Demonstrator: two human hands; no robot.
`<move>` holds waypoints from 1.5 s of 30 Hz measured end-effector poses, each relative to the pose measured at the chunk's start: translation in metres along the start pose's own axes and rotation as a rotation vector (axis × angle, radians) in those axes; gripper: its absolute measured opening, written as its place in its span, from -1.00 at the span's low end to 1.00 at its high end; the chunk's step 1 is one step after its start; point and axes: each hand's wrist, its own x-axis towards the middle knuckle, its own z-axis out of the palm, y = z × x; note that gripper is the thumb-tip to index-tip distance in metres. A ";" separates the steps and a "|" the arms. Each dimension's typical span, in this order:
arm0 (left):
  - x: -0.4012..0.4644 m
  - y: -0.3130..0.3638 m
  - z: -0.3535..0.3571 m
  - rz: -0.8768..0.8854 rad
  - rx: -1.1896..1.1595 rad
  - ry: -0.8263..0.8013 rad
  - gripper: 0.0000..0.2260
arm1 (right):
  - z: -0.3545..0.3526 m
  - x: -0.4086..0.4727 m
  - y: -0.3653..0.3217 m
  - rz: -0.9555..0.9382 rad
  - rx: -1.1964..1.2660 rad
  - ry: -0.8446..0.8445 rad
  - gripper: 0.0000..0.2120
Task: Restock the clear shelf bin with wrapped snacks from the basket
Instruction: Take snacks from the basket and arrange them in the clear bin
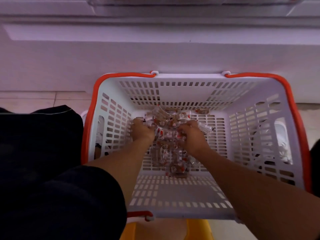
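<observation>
A white slotted basket (190,90) with orange handles stands on the floor below me. On its bottom lies a heap of small clear-wrapped brown snacks (170,149) with red and white print. Both my hands are down in the heap. My left hand (142,129) curls its fingers round snacks at the heap's far left. My right hand (191,135) curls over snacks at the heap's right side. Part of a clear shelf bin (190,1) shows at the very top edge of the view.
A white shelf base (155,54) runs across behind the basket. A black sleeve and dark clothing (43,161) fill the left side. Something yellow (199,229) sits under the basket's near edge. Tiled floor (43,99) shows at the left.
</observation>
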 end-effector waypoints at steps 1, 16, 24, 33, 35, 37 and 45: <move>-0.002 -0.004 0.003 -0.002 -0.029 0.011 -0.57 | 0.005 0.000 0.002 0.002 0.015 -0.011 -0.57; -0.001 -0.006 -0.007 -0.334 -0.754 -0.184 -0.50 | -0.012 0.004 -0.013 0.431 0.648 0.087 -0.51; -0.005 -0.003 -0.005 -0.186 -0.536 0.126 -0.75 | -0.007 0.019 -0.010 0.465 0.752 0.144 -0.35; -0.016 0.009 -0.009 -0.207 -0.661 0.087 -0.23 | -0.002 0.024 -0.006 0.469 0.612 0.055 -0.32; -0.016 0.008 -0.008 -0.212 -0.636 0.004 -0.13 | -0.002 0.024 -0.008 0.491 0.627 0.056 -0.42; -0.017 0.006 -0.006 -0.220 -0.607 -0.065 -0.16 | -0.001 0.027 -0.010 0.542 0.666 0.090 -0.59; -0.020 -0.002 -0.007 -0.283 -0.664 -0.255 -0.53 | 0.005 0.041 -0.018 0.783 1.056 0.436 -0.62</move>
